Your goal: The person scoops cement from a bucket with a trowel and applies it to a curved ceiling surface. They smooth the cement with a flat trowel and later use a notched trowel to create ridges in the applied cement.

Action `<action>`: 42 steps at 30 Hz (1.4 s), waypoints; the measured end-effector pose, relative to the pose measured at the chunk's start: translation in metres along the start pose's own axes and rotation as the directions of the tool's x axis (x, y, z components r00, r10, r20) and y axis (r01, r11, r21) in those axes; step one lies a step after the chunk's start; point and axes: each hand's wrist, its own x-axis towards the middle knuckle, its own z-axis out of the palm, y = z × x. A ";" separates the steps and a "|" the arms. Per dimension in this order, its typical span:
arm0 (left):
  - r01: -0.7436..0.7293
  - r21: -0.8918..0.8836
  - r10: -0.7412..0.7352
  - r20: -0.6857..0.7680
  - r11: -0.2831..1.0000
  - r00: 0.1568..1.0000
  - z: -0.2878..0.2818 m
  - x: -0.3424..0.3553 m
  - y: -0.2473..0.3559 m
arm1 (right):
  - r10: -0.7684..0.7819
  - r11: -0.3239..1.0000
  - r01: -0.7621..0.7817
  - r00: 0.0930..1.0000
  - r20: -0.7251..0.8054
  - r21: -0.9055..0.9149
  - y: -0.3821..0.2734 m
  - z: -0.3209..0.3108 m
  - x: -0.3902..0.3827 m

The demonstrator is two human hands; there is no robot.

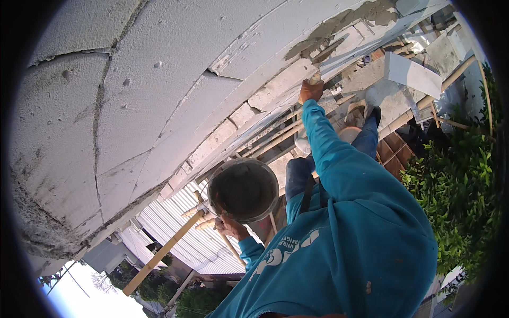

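Note:
My left hand [231,227] grips the lower rim of a bucket [244,188], whose inside is coated with dark grey material. My right hand [310,91] is closed on a pale tool handle [315,78] beside the wall's edge; I cannot make out the tool's working end clearly. A white block wall [127,100] fills the upper left, with cracks and grooves across it. Further along it, above my right hand, is a rough patch of grey mortar [336,24].
I stand on a narrow scaffold of boards and bamboo poles [281,138]. A white block [413,71] lies on it ahead. Leafy branches [450,196] crowd the right side. Corrugated roofing [175,233] shows below, with a timber plank [159,257] sticking out.

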 end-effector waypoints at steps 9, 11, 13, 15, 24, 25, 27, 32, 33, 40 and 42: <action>-0.059 0.192 0.049 0.054 0.980 0.997 -0.005 0.009 -0.029 | -0.017 0.982 0.064 0.967 0.256 -0.178 0.050 0.018 -0.029; -0.024 0.168 0.017 0.047 0.985 0.999 -0.009 0.008 -0.023 | 0.055 0.998 -0.047 0.957 0.283 -0.033 0.047 0.037 -0.063; 0.028 0.087 -0.031 0.035 0.996 0.999 -0.012 0.006 -0.016 | 0.068 0.995 -0.085 0.967 0.245 0.058 0.030 0.048 -0.084; 0.033 0.090 -0.034 0.007 0.995 0.999 -0.022 0.004 -0.016 | 0.092 0.988 -0.114 0.978 0.187 0.107 0.000 0.054 -0.099; -0.062 0.169 0.052 0.064 0.984 0.997 -0.021 0.009 -0.015 | -0.100 0.929 0.056 0.990 0.101 0.365 -0.032 0.058 -0.146; -0.053 0.154 0.046 0.046 0.987 0.998 -0.024 0.010 -0.016 | -0.134 0.921 0.090 0.987 0.089 0.380 -0.037 0.056 -0.144; -0.031 0.122 0.030 0.013 0.992 0.999 -0.034 0.012 -0.020 | -0.203 0.899 0.162 0.977 0.060 0.407 -0.050 0.051 -0.138; -0.004 0.132 -0.010 0.111 0.991 0.994 -0.062 0.022 -0.046 | -0.237 0.953 0.206 0.963 0.126 0.222 -0.075 0.048 -0.171; 0.001 0.120 -0.015 0.109 0.993 0.994 -0.062 0.022 -0.049 | -0.203 0.963 0.171 0.969 0.143 0.207 -0.073 0.052 -0.180; 0.061 0.098 -0.060 -0.017 0.993 0.998 -0.064 0.018 -0.054 | -0.098 0.944 0.066 0.992 0.082 0.323 -0.018 0.058 -0.176; 0.095 0.074 -0.094 -0.029 0.993 0.995 -0.066 0.014 -0.049 | 0.024 0.954 -0.057 0.993 0.114 0.293 0.008 0.067 -0.141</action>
